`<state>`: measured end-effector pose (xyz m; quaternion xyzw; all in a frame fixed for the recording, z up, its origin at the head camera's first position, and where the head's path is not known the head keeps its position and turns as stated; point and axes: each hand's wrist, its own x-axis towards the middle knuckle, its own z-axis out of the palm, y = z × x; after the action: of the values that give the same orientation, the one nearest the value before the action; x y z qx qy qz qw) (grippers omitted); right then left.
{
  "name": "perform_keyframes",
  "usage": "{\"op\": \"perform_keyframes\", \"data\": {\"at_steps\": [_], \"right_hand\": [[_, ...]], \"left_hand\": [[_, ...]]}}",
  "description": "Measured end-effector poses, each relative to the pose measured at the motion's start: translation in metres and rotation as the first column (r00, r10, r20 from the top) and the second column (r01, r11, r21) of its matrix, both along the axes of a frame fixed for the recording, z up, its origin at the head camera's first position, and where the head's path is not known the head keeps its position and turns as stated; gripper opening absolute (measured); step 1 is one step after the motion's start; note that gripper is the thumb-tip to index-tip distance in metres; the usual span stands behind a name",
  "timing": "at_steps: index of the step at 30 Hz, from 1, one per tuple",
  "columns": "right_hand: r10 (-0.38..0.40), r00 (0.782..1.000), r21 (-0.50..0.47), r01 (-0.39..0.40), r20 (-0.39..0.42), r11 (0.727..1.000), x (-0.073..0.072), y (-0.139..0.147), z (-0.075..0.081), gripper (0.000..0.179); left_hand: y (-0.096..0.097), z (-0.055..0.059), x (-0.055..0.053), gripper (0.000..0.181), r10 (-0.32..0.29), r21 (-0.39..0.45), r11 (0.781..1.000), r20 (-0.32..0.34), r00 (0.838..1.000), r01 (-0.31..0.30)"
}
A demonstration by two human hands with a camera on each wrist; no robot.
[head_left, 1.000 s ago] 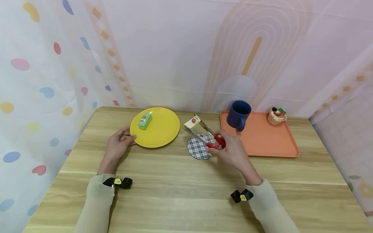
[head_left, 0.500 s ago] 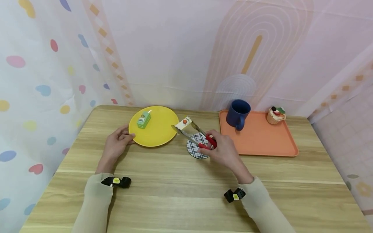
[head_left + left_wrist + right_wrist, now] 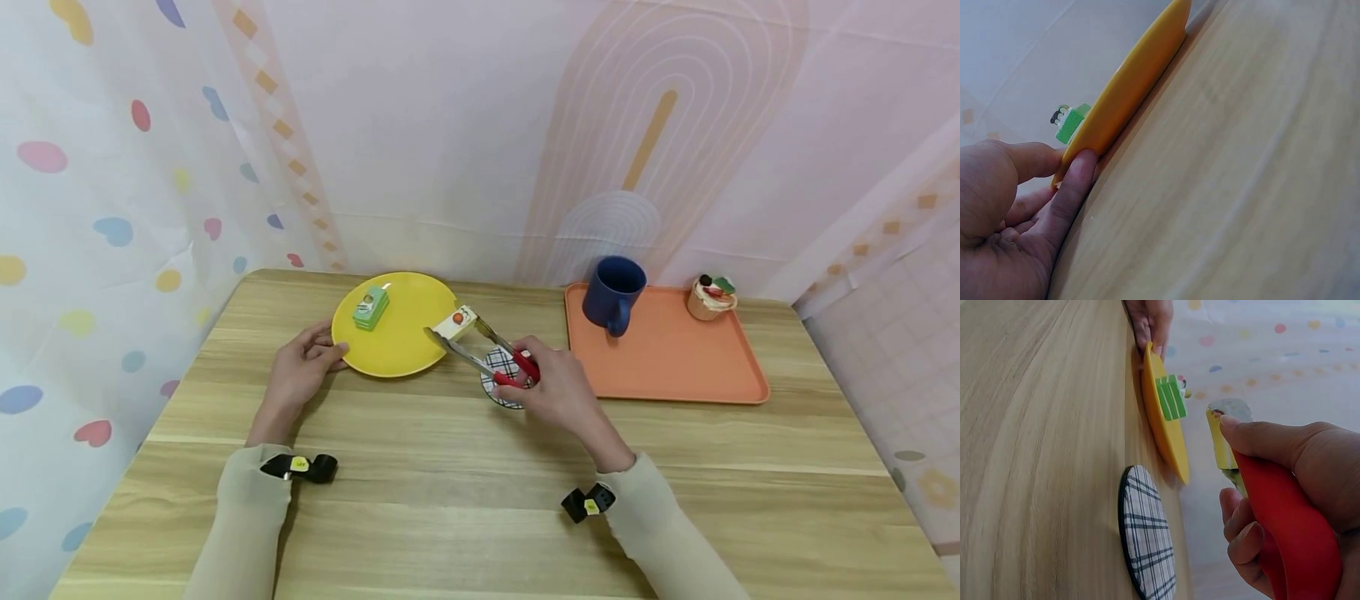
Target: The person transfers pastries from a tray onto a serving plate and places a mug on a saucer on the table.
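My left hand (image 3: 298,367) pinches the near-left rim of a yellow plate (image 3: 405,342), thumb on top and fingers below, as the left wrist view shows. On the plate's left part sits a green layered cake slice (image 3: 371,308). Red-handled metal tongs (image 3: 517,371) are gripped in my right hand (image 3: 555,387). Between the tong tips is a pale yellow cake slice (image 3: 456,322) with a small red-orange topping, overlapping the plate's right rim in the head view. In the right wrist view that yellow slice (image 3: 1221,440) is held up off the table, partly behind the thumb.
Beneath the tongs lies a round plaid coaster (image 3: 497,392), partly covered in the head view. To the right, an orange tray (image 3: 675,358) bears a blue mug (image 3: 611,296) at its back left and a cupcake (image 3: 708,302) at its back right. A patterned curtain (image 3: 450,150) hangs behind the table.
My right hand has moved left with the tongs and the yellow cake slice, from above the coaster to the plate's right rim. The left hand still holds the plate in place.
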<state>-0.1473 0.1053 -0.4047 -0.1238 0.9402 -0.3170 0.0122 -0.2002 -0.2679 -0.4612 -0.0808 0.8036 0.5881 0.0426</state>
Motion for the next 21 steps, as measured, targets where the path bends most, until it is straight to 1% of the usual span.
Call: {"op": "perform_keyframes", "data": {"at_steps": [4,7,14,21], "right_hand": [[-0.001,1.0,0.007,0.001,0.01,1.0,-0.001,-0.004,-0.001,0.061],[0.003,1.0,-0.005,-0.003,0.015,1.0,-0.002,-0.006,-0.001,0.059],[0.01,1.0,-0.032,-0.009,0.029,0.999,-0.002,-0.011,-0.003,0.057],[0.01,0.998,-0.001,-0.01,0.054,1.0,-0.004,-0.018,-0.006,0.058]], "left_hand": [[-0.003,-0.009,-0.003,0.063,0.002,-0.003,1.0,-0.009,1.0,-0.002],[-0.004,-0.012,-0.005,0.063,0.002,-0.008,1.0,-0.013,1.0,-0.002],[-0.004,-0.013,-0.006,0.063,-0.003,-0.013,1.0,-0.014,1.0,0.003],[-0.005,-0.014,-0.006,0.063,0.004,-0.013,1.0,-0.015,1.0,-0.004]]}}
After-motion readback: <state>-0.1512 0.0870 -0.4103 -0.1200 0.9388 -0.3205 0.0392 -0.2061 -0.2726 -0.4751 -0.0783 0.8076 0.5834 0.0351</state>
